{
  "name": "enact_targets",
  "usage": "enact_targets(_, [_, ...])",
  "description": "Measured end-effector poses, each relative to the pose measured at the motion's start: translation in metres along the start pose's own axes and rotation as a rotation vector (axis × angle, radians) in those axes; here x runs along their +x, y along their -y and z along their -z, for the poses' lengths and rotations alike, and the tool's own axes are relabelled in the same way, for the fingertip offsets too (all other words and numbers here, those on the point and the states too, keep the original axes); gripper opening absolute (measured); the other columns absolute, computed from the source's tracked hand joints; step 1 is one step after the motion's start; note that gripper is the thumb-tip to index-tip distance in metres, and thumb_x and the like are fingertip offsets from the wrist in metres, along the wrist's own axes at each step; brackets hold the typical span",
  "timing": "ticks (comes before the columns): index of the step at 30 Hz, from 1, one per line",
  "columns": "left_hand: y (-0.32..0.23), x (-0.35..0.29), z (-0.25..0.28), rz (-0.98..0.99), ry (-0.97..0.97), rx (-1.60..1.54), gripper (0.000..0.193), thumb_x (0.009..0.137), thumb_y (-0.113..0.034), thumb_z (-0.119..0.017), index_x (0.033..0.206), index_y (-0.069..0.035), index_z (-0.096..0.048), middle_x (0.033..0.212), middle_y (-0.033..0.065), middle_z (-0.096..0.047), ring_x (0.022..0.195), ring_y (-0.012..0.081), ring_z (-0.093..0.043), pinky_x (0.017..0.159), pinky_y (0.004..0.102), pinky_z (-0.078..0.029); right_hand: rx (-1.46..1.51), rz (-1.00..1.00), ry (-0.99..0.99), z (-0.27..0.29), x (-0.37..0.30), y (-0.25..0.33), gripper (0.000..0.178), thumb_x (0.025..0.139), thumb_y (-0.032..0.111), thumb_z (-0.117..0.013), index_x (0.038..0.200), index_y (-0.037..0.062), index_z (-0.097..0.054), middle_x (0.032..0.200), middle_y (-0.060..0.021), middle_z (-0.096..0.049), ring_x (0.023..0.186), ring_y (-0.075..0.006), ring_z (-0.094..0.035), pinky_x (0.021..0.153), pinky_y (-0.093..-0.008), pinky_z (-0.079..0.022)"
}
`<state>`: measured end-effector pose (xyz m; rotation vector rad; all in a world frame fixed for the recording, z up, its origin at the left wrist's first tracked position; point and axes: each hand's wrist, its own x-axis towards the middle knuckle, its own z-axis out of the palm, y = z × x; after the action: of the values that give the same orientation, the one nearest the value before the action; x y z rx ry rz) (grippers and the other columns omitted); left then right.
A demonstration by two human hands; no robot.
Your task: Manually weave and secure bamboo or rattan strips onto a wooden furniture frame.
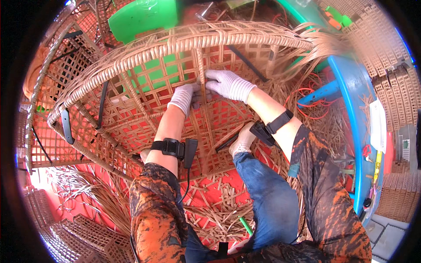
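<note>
A large brown wicker basket point(175, 46) lies in front of me, with an open lattice and a thick wrapped rim. Both my hands, in pale striped gloves, meet near its middle upright rib. My left hand point(186, 95) is closed at the rib's left side, its fingertips dark and partly hidden by the weave. From the right, my right hand point(227, 84) closes its bent fingers on the same rib, a little higher. A loose strip hangs below them. Loose strip ends point(324, 41) fan out at the rim's right end.
A blue plastic stool point(357, 101) with tools on it stands at the right. Cut strips point(223, 197) litter the red floor, and a long bundle point(98, 188) lies at the left. A green chair point(142, 19) is behind the basket. Lattice panels point(381, 39) are stacked around.
</note>
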<state>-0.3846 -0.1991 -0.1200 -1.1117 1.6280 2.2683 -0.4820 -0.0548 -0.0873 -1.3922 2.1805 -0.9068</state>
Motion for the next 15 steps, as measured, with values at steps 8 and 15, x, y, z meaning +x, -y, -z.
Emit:
enact_targets(8, [0.007, -0.029, 0.001, -0.446, -0.182, 0.458, 0.052, 0.084, -0.048, -0.056, 0.111, -0.004, -0.065, 0.094, 0.0149, -0.069, 0.091, 0.0275, -0.065, 0.077, 0.0355, -0.049, -0.331, -0.078, 0.139, 0.022, -0.101, 0.076, 0.032, 0.091, 0.038, -0.047, 0.081, 0.0082, -0.057, 0.07, -0.0189, -0.06, 0.07, -0.0374, -0.061, 0.065, -0.0488, -0.048])
enact_targets(15, [0.015, -0.037, -0.023, -0.504, -0.601, 1.075, 0.034, 0.083, -0.037, -0.057, 0.09, -0.005, -0.067, 0.087, 0.0174, -0.068, 0.091, 0.0333, -0.064, 0.086, 0.04, -0.047, -0.025, -0.185, -0.04, 0.023, -0.341, 0.113, 0.014, 0.082, 0.018, -0.066, 0.076, 0.0057, -0.062, 0.062, -0.0119, -0.057, 0.053, -0.0298, -0.057, 0.047, -0.0374, -0.044])
